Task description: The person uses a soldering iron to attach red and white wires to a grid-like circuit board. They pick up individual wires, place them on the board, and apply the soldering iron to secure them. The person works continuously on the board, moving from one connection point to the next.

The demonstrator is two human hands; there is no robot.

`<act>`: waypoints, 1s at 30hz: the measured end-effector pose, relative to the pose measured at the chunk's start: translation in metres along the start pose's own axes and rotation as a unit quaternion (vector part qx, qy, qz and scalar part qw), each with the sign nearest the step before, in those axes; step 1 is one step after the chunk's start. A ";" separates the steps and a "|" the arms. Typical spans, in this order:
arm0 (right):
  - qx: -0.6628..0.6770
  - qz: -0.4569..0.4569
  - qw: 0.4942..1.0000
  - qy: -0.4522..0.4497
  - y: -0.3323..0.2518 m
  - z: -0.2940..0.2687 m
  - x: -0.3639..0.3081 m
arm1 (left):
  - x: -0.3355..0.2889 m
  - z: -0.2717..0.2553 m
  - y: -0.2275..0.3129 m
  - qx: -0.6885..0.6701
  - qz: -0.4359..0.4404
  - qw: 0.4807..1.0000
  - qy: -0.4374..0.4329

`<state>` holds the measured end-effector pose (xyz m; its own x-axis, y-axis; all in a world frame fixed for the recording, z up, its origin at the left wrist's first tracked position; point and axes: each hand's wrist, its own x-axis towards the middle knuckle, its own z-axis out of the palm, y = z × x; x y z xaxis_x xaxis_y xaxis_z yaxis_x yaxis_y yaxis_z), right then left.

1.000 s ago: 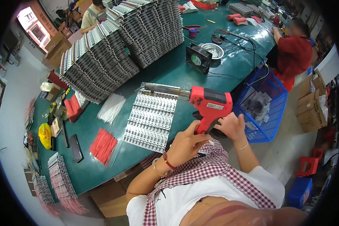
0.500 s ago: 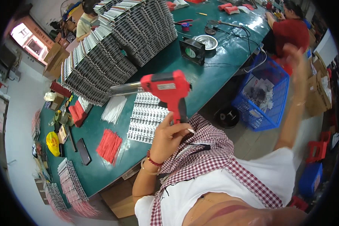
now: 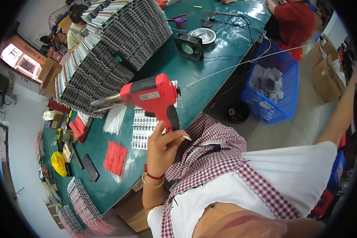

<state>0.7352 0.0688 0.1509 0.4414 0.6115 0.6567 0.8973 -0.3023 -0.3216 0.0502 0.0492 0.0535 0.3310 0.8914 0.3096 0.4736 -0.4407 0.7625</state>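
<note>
My left hand (image 3: 162, 148) is closed around the lower handle of a red and black soldering gun (image 3: 148, 96). The gun is held over the green table (image 3: 210, 85), its metal tip pointing left, in front of the tall stacked terminal strips. From behind it a thin silvery wire (image 3: 242, 64) stretches to the right, above the blue basket. My right forearm (image 3: 343, 113) reaches out to the far right, and the hand is lost past the dark rim. Beneath the gun lies a panel of white-and-metal strips (image 3: 141, 135), partly hidden. Red wires (image 3: 115, 158) and white wires (image 3: 115, 121) lie in bundles nearby.
Tall stacks of strips (image 3: 93, 75) stand at the back left. A small black fan (image 3: 189, 47) and a metal bowl (image 3: 203, 35) sit farther back. A blue basket (image 3: 271, 95) stands beside the table at right. Two other people sit across the table. A phone (image 3: 91, 167) lies at left.
The soldering gun in my left hand has shifted left and slightly down in the view. My right hand has swung outward to the right, out of view. The thin wire now shows stretched out.
</note>
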 end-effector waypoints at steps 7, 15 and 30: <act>0.320 0.011 0.905 -0.279 -0.047 0.191 -0.256 | 0.004 0.043 -0.016 -0.079 -0.053 0.994 -0.050; 0.777 0.040 0.259 -0.573 -0.365 0.153 -0.326 | -0.002 0.083 -0.018 -0.058 -0.010 0.997 -0.055; 0.607 0.032 0.392 -0.691 -0.449 0.138 -0.356 | -0.162 -0.032 -0.103 0.167 -0.312 0.883 0.310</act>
<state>0.1753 0.0878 -0.0326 -0.7089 0.6974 -0.1052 -0.1453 -0.2904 -0.9458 -0.0780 -0.0464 -0.0570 -0.5397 0.8130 0.2185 0.6544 0.2419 0.7164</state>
